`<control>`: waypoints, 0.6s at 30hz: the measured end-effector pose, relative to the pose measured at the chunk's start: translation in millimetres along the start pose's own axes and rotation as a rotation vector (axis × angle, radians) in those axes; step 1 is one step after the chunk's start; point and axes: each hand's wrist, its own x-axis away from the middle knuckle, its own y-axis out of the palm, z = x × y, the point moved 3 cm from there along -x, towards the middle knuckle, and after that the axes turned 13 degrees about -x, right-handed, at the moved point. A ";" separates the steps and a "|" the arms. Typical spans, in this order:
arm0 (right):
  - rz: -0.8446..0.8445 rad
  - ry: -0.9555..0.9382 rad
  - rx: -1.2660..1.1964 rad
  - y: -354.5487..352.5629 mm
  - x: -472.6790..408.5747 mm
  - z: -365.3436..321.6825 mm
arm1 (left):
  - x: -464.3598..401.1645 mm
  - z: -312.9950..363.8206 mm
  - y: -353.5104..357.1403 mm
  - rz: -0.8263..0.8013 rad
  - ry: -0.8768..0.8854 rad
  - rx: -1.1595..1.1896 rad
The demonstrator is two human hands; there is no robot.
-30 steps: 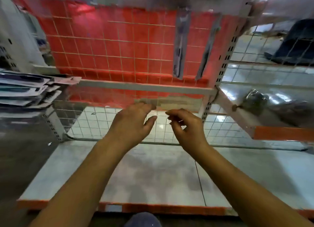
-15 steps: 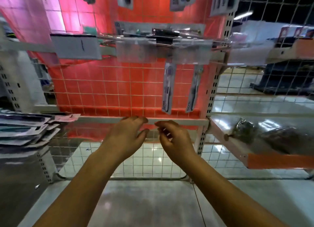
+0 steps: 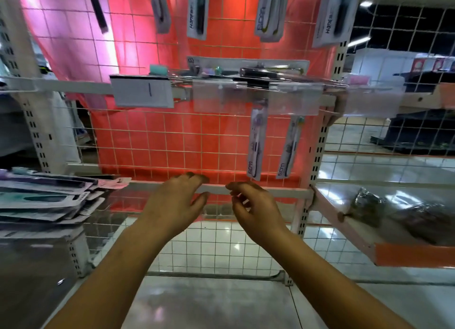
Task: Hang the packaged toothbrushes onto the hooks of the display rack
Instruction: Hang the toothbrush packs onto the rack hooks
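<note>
My left hand point(image 3: 176, 203) and my right hand point(image 3: 256, 209) hover side by side in front of the lower white rail point(image 3: 266, 192) of the wire display rack point(image 3: 172, 141); both hold nothing, fingers loosely curled. Two packaged toothbrushes point(image 3: 256, 143) point(image 3: 289, 148) hang on hooks under clear label holders point(image 3: 293, 99), up and right of my hands. More packs point(image 3: 197, 10) hang along the top row. A stack of packaged toothbrushes point(image 3: 46, 198) lies on a shelf at the left.
A white price card point(image 3: 142, 92) clips to the upper rail. Several packs lie flat on the hooks point(image 3: 270, 71) above the label holders. An orange-edged shelf point(image 3: 369, 232) with dark wrapped items point(image 3: 369, 205) sits at the right. Glossy tiled floor point(image 3: 209, 301) lies below.
The view has tilted upward, bringing the upper hooks and hanging packs into sight. Both hands stay near the lower rail, empty, slightly further apart.
</note>
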 end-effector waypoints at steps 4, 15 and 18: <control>-0.058 0.008 0.025 12.9 -3.7 -12.2 | 10.5 -17.9 -8.4 0.027 -0.028 -0.015; -0.028 -0.352 -0.057 23.7 -8.9 -79.3 | 39.0 -28.4 -67.7 0.248 0.042 -0.047; 0.023 -0.399 -0.090 8.4 -9.7 -98.0 | 41.4 -20.5 -89.3 0.276 0.062 0.007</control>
